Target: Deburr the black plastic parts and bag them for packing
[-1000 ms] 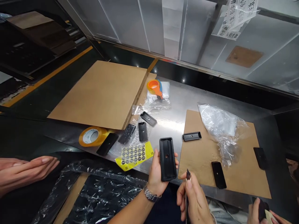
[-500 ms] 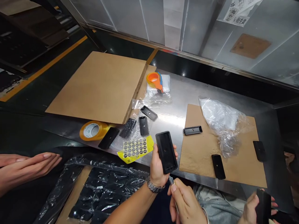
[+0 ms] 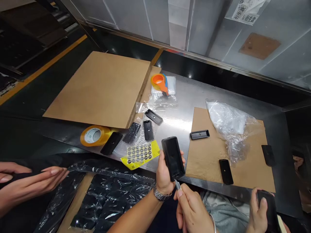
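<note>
My left hand, with a metal watch on its wrist, is closed round a black plastic case, its hollow side facing up. My right hand grips a utility knife, its blade tip at the lower end of the case. Just left lies a yellow sheet of round stickers. Beyond it are more black cases, among them one hollow side up and one in bubble wrap.
Flat cardboard sheets are stacked at the left, with a tape roll before them. An orange tape dispenser sits behind. Plastic bags lie on cardboard at right. Co-workers' hands flank me. A lined box holds wrapped black pieces.
The knife tip has moved up onto the lower edge of the case. The co-worker at right has shifted the black case in their hands, and the left co-worker's hands have moved apart slightly.
</note>
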`<state>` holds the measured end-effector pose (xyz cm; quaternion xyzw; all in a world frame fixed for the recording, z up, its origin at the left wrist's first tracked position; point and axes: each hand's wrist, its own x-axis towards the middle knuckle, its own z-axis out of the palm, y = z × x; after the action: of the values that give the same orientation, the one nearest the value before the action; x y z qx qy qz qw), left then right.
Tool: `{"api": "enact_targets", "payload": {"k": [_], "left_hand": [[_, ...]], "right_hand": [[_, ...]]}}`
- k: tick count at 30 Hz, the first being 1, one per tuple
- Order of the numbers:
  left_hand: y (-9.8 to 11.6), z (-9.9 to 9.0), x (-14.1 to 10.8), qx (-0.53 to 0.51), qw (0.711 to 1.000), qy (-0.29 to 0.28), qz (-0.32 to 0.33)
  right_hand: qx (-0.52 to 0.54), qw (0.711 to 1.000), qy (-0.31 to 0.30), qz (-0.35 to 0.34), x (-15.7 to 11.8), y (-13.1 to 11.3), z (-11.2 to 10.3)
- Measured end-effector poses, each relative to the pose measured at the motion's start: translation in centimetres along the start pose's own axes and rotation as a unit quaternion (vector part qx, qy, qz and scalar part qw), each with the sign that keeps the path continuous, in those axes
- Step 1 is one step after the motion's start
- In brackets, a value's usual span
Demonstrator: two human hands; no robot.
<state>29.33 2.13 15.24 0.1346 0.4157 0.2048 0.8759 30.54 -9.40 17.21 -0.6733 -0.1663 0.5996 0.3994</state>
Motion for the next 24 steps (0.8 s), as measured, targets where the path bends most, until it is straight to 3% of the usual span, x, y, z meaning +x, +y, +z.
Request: {"api": "enact_targets", "payload": {"k": [14, 24], "left_hand": [[-0.67, -0.22, 0.07, 0.037, 0.997, 0.032, 0.054], [-0.80, -0.42, 0.13, -0.005, 0.999, 0.030, 0.017]], "right_hand": [[0.030, 0.999, -0.026, 0.013, 0.10, 0.29, -0.23], [0.098, 0.994, -0.032, 0.025, 0.16, 0.24, 0.11]]}}
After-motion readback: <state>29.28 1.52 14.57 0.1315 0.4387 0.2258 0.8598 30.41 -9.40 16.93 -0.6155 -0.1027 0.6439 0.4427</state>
